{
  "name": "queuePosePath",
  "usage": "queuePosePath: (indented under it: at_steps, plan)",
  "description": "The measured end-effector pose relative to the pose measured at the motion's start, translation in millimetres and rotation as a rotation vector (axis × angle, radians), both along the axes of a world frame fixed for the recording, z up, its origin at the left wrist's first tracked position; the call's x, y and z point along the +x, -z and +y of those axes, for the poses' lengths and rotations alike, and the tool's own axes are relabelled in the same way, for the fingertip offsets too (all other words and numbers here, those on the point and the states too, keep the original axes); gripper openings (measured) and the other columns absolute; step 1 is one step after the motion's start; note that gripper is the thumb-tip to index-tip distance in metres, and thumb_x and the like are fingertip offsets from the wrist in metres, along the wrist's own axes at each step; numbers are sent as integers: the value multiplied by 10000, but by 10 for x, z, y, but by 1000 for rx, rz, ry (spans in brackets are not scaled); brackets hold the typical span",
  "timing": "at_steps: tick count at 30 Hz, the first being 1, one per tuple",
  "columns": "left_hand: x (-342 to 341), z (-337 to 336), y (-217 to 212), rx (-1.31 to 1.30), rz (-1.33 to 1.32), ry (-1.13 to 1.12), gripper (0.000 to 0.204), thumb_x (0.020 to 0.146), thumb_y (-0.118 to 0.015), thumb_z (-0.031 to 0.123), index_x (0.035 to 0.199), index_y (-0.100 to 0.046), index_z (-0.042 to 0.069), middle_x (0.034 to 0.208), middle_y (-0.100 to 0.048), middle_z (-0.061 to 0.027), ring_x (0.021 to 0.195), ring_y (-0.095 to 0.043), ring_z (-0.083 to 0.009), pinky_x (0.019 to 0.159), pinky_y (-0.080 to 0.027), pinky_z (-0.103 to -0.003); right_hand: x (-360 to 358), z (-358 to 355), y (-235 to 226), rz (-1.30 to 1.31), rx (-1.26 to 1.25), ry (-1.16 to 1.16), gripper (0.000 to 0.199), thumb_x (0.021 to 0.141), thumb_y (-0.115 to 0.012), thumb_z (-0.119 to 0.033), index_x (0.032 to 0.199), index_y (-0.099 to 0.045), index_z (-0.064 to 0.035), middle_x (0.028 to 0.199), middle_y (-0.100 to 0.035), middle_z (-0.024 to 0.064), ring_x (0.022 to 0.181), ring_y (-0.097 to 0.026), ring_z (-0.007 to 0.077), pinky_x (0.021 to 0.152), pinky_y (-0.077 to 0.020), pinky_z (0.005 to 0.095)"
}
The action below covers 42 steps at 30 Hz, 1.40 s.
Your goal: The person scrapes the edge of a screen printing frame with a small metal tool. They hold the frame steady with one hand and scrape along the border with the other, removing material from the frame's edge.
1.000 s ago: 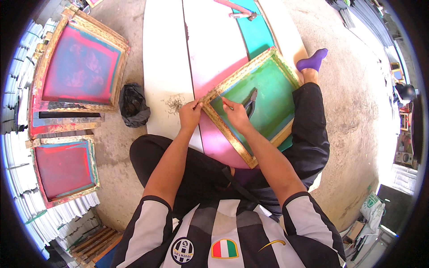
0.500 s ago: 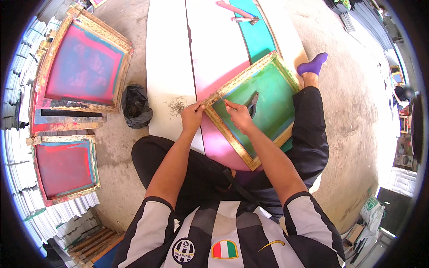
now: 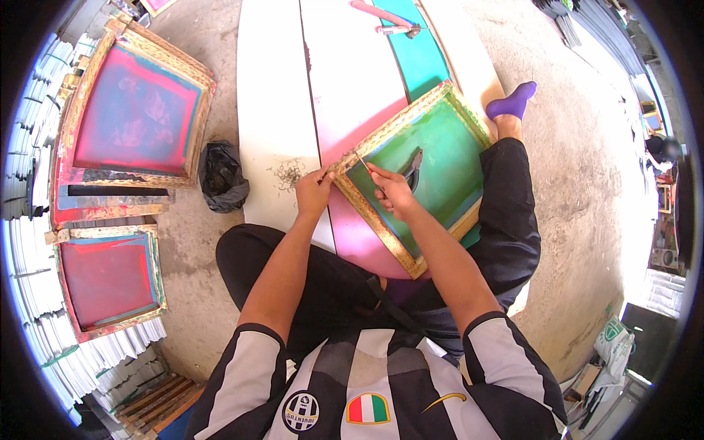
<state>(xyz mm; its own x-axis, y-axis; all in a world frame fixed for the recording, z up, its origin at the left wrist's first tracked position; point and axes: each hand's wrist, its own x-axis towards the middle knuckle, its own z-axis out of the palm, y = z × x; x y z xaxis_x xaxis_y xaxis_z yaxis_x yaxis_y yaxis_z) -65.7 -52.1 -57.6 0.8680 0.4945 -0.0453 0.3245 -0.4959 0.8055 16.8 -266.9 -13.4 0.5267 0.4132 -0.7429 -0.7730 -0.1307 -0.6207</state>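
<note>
A wooden silk-screen frame (image 3: 378, 229) with green-stained mesh lies tilted in front of me, its right side against my leg. My left hand (image 3: 314, 192) is closed on the frame's left corner. In my right hand (image 3: 394, 192) is a slim tool with a red handle and a thin metal shaft, apparently a screwdriver (image 3: 363, 162). Its tip points at the wooden edge near that corner; whether it touches cannot be made out. Dark-handled pliers (image 3: 415, 170) rest on the mesh just beyond my right hand. Left of my left hand lies a small heap of thin, dark bits (image 3: 288, 174), perhaps staples.
White and pink boards (image 3: 275, 95) lie under the work. A black plastic bag (image 3: 223, 176) sits to their left. Two paint-stained screens (image 3: 110, 282) lean by paper stacks at the far left. A cutter knife (image 3: 396, 30) and a pink-handled tool (image 3: 378, 11) lie at the top.
My right hand has turned and drawn back slightly, so the tool's metal shaft now shows against the frame edge. My left hand keeps its hold on the corner.
</note>
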Motion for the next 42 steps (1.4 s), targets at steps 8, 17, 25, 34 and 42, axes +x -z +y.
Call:
queuePosePath:
  at_steps: [8, 17, 25, 34, 42]
  plan:
    - [28, -38, -70, -33, 6, -5, 346, 892, -740, 221, 1167, -736, 11, 964, -746, -207, 799, -709, -278, 760, -545, -362, -46, -35, 453, -1295, -535, -319, 413, 1042, -572, -287, 1453, -577, -245, 709, -551, 34, 487, -426, 136, 439, -349, 294]
    - [54, -51, -92, -132, 2, 5, 362, 911, -716, 189, 1216, -704, -5, 1102, -732, -204, 920, -712, -293, 851, -544, -372, 93, -4, -101, -712, -467, -251, 396, 1005, -593, -292, 1385, -621, -186, 1145, -724, 171, 935, -718, 384, 821, -553, 482]
    - [45, -82, -101, -178, -22, 28, 324, 935, -664, 116, 1236, -685, -2, 1172, -712, -205, 1038, -702, -283, 919, -531, -362, 85, 180, -465, -929, -833, -505, 370, 1019, -546, -285, 1381, -620, -271, 1015, -734, 196, 941, -693, 430, 843, -546, 534]
    - [56, -58, 22, -188, -77, 18, 323, 928, -672, 120, 1234, -696, 18, 1121, -733, -192, 969, -715, -280, 880, -543, -367, 47, 211, -393, -954, -857, -530, 373, 1016, -537, -285, 1378, -618, -253, 995, -728, 219, 936, -691, 444, 834, -546, 555]
    - [67, -48, -87, -184, 55, 5, 309, 911, -678, 116, 1205, -723, 31, 1045, -751, -191, 925, -725, -273, 858, -549, -365, 159, 357, -622, -939, -906, -725, 411, 998, -501, -218, 1391, -604, -161, 1095, -719, 230, 992, -700, 422, 883, -558, 544]
